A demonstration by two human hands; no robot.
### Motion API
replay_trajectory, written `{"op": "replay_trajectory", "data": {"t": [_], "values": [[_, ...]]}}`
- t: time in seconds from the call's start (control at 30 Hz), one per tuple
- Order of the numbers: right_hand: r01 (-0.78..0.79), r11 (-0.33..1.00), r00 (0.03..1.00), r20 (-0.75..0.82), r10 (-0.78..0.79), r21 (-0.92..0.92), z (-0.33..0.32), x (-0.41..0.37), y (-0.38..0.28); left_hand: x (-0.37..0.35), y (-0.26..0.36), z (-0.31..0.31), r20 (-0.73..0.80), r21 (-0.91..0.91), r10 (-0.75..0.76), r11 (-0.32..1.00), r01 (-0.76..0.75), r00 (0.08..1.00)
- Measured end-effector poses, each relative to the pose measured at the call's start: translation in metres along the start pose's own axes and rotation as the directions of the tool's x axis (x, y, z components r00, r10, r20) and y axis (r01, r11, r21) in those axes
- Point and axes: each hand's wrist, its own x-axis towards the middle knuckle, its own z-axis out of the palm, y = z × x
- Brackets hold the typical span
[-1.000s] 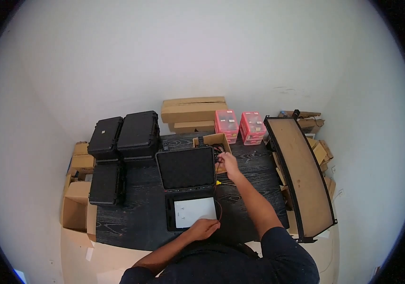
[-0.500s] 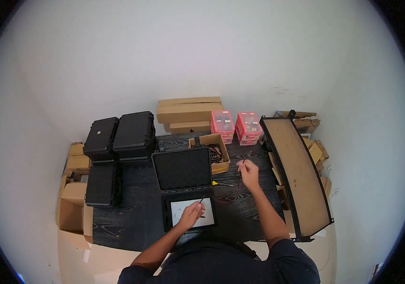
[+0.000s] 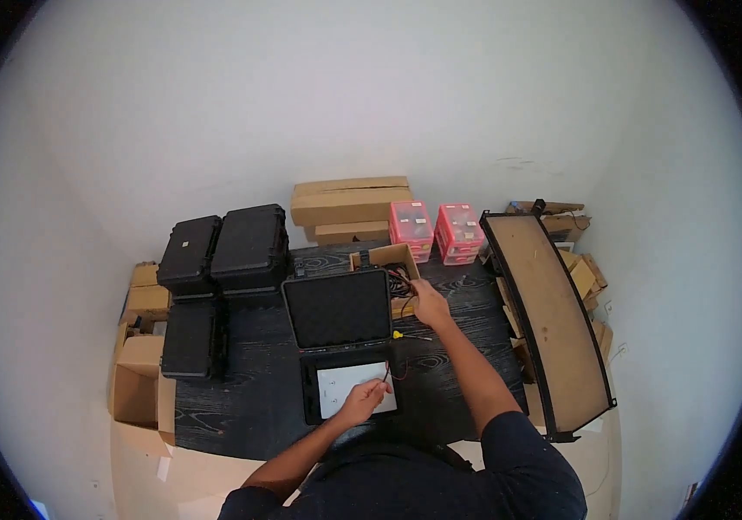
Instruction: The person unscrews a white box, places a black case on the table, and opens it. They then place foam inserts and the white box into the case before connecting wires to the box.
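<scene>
My left hand (image 3: 366, 402) pinches the end of a thin red-and-black wire (image 3: 405, 373) above the white panel (image 3: 345, 381) in the open black hard case (image 3: 307, 394). The wire curves to the right of the hand. At the right side of a small cardboard box (image 3: 381, 255), my right hand (image 3: 430, 307) has its fingers closed on a dark thin cable (image 3: 405, 305), partly hidden by the fingers. More coiled cables (image 3: 395, 279) lie inside that box. A yellow-handled screwdriver (image 3: 398, 334) rests on the table below my right hand.
Closed black cases (image 3: 249, 243) stand at the left of the dark table (image 3: 254, 407). Two pink drawer units (image 3: 457, 234) and long cardboard boxes (image 3: 349, 204) are at the back. A black-framed panel (image 3: 548, 321) leans along the right. An open carton (image 3: 141, 390) sits at left.
My right hand has moved left to the cable box. My left hand has shifted slightly right and down over the panel. The wire between them now loops closer to my left hand.
</scene>
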Motion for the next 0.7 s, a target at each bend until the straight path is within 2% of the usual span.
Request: {"op": "replay_trajectory", "data": {"t": [0.03, 0.07, 0.13, 0.23, 0.33, 0.43, 0.53, 0.63, 0.7], "values": [[0.045, 0.998, 0.999, 0.022, -0.044, -0.035, 0.007, 0.006, 0.002, 0.000, -0.003, 0.000, -0.002, 0.000, 0.011, 1.000, -0.011, 1.000], [-0.021, 0.992, 0.984, 0.171, 0.041, -0.121, 0.012, 0.012, 0.006, 0.000, -0.006, -0.001, 0.004, -0.011, 0.002, 1.000, -0.002, 1.000], [-0.104, 0.944, 0.870, 0.430, 0.239, -0.314, 0.014, 0.025, 0.012, -0.001, -0.006, -0.003, 0.014, -0.034, -0.018, 0.999, 0.018, 1.000], [0.003, 0.976, 0.920, 0.383, 0.083, -0.217, 0.014, 0.027, 0.024, -0.004, -0.005, -0.007, -0.009, -0.037, -0.036, 0.999, 0.035, 0.999], [0.044, 0.993, 0.993, 0.104, -0.055, 0.108, -0.017, 0.021, 0.018, -0.005, -0.002, -0.010, -0.057, -0.063, -0.103, 0.993, 0.100, 0.993], [0.080, 0.989, 0.995, -0.075, -0.071, 0.125, -0.058, 0.005, -0.001, 0.001, -0.010, -0.012, -0.112, -0.095, -0.010, 0.995, -0.001, 0.994], [-0.022, 0.989, 0.994, -0.103, 0.037, 0.147, -0.073, -0.021, 0.003, 0.010, -0.012, -0.018, -0.074, -0.347, 0.025, 0.936, -0.049, 0.997], [-0.013, 0.990, 0.994, -0.110, 0.028, 0.138, -0.074, -0.049, 0.013, 0.017, -0.001, -0.020, -0.048, -0.397, 0.069, 0.914, -0.083, 0.996], [-0.048, 0.993, 0.998, -0.046, 0.053, 0.110, -0.070, -0.065, 0.018, 0.022, 0.014, -0.017, -0.073, -0.352, 0.062, 0.932, -0.084, 0.995]]}}
